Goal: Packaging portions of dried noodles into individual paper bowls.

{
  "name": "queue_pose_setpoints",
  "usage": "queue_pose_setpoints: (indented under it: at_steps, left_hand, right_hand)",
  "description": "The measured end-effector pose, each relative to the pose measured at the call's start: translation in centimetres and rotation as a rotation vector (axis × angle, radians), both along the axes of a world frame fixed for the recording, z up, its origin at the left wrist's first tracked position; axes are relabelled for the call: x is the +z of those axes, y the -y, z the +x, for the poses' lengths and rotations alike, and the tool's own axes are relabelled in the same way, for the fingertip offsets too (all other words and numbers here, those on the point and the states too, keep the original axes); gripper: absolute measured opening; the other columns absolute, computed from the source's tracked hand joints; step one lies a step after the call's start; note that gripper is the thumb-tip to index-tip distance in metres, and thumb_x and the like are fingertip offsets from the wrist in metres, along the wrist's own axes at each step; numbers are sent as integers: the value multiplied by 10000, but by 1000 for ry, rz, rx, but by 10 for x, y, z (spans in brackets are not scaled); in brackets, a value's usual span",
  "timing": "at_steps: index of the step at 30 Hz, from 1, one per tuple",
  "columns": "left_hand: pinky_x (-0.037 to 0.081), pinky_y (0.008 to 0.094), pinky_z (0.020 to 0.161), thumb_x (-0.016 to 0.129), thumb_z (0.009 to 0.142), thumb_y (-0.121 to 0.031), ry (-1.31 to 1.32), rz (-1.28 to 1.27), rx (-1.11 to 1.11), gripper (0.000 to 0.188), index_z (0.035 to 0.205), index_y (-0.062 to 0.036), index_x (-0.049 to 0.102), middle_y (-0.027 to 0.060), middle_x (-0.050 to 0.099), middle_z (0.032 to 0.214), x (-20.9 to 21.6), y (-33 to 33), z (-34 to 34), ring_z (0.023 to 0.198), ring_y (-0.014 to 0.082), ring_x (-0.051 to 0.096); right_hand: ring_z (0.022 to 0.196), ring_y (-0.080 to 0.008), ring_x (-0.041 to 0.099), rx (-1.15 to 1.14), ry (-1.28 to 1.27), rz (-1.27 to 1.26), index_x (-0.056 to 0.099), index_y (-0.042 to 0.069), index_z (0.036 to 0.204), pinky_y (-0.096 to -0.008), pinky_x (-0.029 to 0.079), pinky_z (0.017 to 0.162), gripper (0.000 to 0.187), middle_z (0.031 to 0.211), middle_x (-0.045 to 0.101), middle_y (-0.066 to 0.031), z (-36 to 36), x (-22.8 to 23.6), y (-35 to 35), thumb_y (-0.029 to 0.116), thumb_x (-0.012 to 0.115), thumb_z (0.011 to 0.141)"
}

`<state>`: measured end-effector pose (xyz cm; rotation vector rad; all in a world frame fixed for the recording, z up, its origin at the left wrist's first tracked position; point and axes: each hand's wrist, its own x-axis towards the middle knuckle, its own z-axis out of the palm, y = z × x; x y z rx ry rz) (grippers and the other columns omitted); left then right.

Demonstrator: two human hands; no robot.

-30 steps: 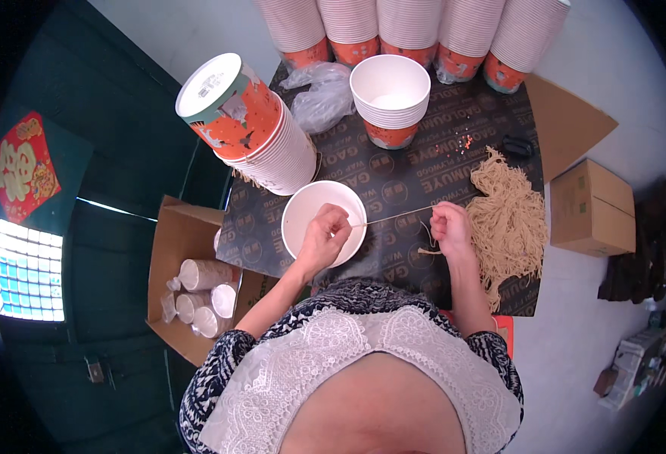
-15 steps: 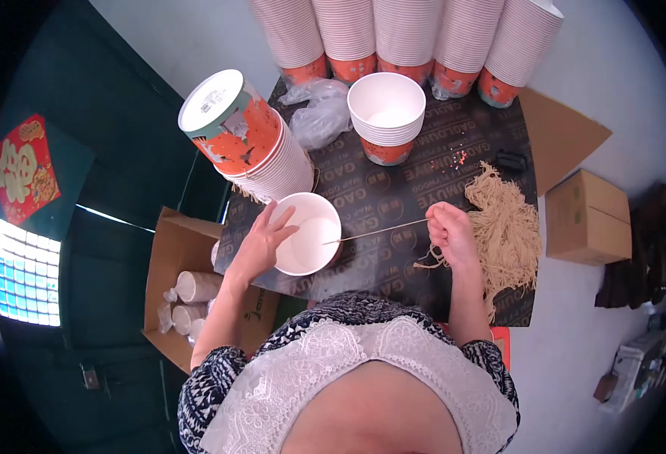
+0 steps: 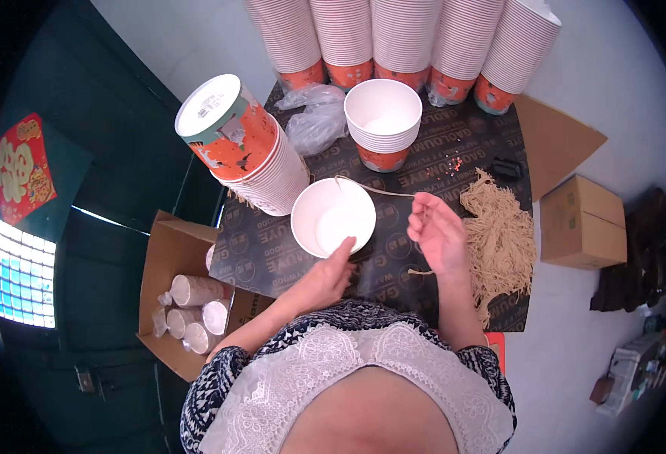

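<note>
A white paper tub [image 3: 314, 216] stands mouth up, slightly tilted, near the front of the dark table. My left hand [image 3: 327, 276] grips its near rim, thumb hooked over the inside and fingers outside. From the tub's far rim a thin tan string [image 3: 378, 189] runs to my right hand [image 3: 440, 231], whose thumb and fingertip pinch its end while the other fingers curl loosely. Whether the string is fastened to the tub I cannot tell. Beside my right hand lies a heap of tan strings [image 3: 499, 246].
Behind the tub stands a short stack of nested tubs [image 3: 384, 136]. To its left are an inverted tub stack [image 3: 253, 155] and a crumpled plastic bag [image 3: 316, 125]. Tall tub stacks [image 3: 401, 38] line the back. An open carton [image 3: 174, 250] holds wrapped tubs at left.
The tub has moved right and slightly away from me. My left hand has gone from its left side to its near rim. The string's tub end has shifted to the far rim.
</note>
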<state>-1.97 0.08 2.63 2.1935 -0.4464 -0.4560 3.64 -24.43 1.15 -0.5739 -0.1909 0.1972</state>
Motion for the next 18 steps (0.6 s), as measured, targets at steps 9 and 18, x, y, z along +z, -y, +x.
queue_pose_setpoints:
  at_steps: [9,18]
  left_hand:
    - [443,219,472,544,914,-37,-203,-450,223,480,1363,-31,373,100,645,905,-10,35,14,609,91,588]
    - [418,198,432,581,928,-132,-486,-529,251,138,957,-7,632,31,630,711,-12,40,12,533,58,543]
  right_hand:
    - [820,-188,477,125,-130,428,537,-39,1170,-313,401,724,384,998,561,-104,0,-2,-36,266,480,945]
    - [826,-185,483,112,-176,462,559,-36,1140,-311,404,734,364,985,554,-111,-4,-20,-38,261,479,944]
